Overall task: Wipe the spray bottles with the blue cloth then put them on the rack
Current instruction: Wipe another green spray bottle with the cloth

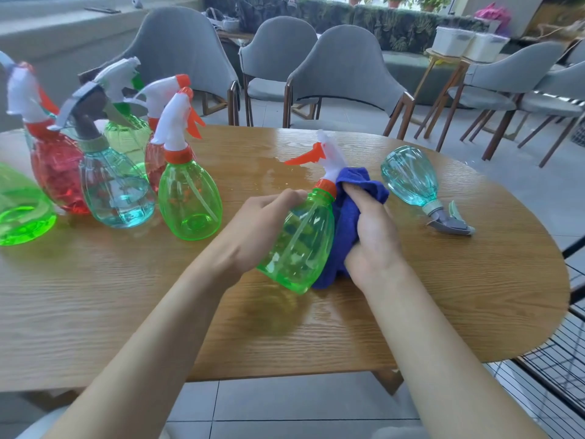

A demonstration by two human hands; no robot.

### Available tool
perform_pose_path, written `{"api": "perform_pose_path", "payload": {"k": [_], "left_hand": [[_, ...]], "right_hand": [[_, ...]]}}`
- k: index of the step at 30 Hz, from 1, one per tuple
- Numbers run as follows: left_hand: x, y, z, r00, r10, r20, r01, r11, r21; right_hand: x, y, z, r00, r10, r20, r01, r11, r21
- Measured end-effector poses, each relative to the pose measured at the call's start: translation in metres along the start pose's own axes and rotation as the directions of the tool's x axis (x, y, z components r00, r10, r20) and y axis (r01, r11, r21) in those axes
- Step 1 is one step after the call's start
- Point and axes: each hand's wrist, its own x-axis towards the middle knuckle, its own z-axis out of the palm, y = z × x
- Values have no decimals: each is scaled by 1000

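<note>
My left hand (pixel 253 231) grips a green spray bottle (pixel 300 245) with an orange collar and trigger, tilted above the table. My right hand (pixel 372 236) holds the blue cloth (pixel 345 210) bunched against the bottle's right side and neck. A teal bottle (pixel 411 180) with a grey trigger lies on its side to the right. Several upright bottles stand at the left: a green one (pixel 190 201), a teal one (pixel 117 191), a red one (pixel 57 172) and others behind. A black wire rack (pixel 566 365) shows at the lower right edge.
The oval wooden table (pixel 158 312) has a wet patch (pixel 278 172) in its middle. Grey chairs (pixel 345 77) stand round the far side. Another green bottle (pixel 19 213) sits at the left edge. White boxes (pixel 468 42) rest on a stand at the back right.
</note>
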Motion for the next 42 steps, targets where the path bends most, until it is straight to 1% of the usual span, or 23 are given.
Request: {"api": "perform_pose_path", "payload": {"k": [2,4,6,9,11,12,14,16,18,20,21,22,24,26,28,30,32,33,35,37,39,41,42], "left_hand": [[-2,-4,-1,999,36,16,-36,999,23],[1,1,3,1000,2,17,-2,1000,28],[4,6,6,998,-37,-58,40,998,54],[4,6,4,979,91,-184,-70,990,119],[1,13,3,956,151,-250,-130,987,99],[0,16,4,951,169,-258,-148,984,99],[-2,20,9,949,212,-235,-171,968,181],[-3,18,18,940,258,-222,-177,928,327],[-2,15,23,922,301,-245,-171,881,440],[0,13,21,898,337,-284,-176,864,471],[2,12,19,889,350,-294,-176,856,486],[2,10,16,885,358,-297,-174,847,502],[3,8,11,883,364,-298,-177,844,506],[3,7,8,883,359,-301,-185,857,481],[4,7,4,891,357,-280,-203,865,459],[4,8,2,905,360,-228,-228,861,455],[3,9,3,918,363,-160,-252,845,471],[3,10,4,921,365,-133,-261,834,486],[5,10,8,922,372,-104,-268,811,520],[7,9,8,919,376,-119,-263,809,526],[10,6,5,916,370,-154,-252,831,495],[12,4,2,914,369,-170,-258,850,459],[11,4,1,913,370,-169,-266,857,442]], "right_hand": [[1,0,1,998,-41,-45,41,999,-18],[0,-1,1,992,-74,-101,70,997,-39],[0,-2,1,979,-130,-159,119,990,-76],[-1,-4,2,946,-252,-206,222,962,-161],[-2,-7,4,913,-345,-217,298,929,-221],[-3,-8,3,902,-380,-206,326,910,-255],[-6,-8,6,896,-412,-163,356,888,-290],[-13,-4,12,920,-384,-80,350,895,-279],[-20,-4,18,953,-303,-26,292,936,-197],[-21,-8,20,975,-223,13,223,969,-108],[-19,-11,20,979,-203,26,205,973,-102],[-17,-13,18,979,-205,12,204,970,-135],[-9,-16,10,966,-245,-84,211,933,-293],[0,-16,-2,947,-255,-195,161,902,-401],[3,-19,-8,936,-221,-275,98,912,-399],[3,-22,-8,936,-195,-294,84,933,-351],[-1,-26,-1,956,-184,-228,103,940,-324],[-4,-27,3,971,-184,-153,128,940,-317],[-13,-28,10,981,-178,73,192,937,-291],[-23,-27,15,941,-216,262,295,901,-317],[-32,-24,18,884,-254,393,413,820,-397],[-37,-21,20,849,-264,458,476,759,-444],[-36,-18,20,850,-279,448,483,752,-449]]}}
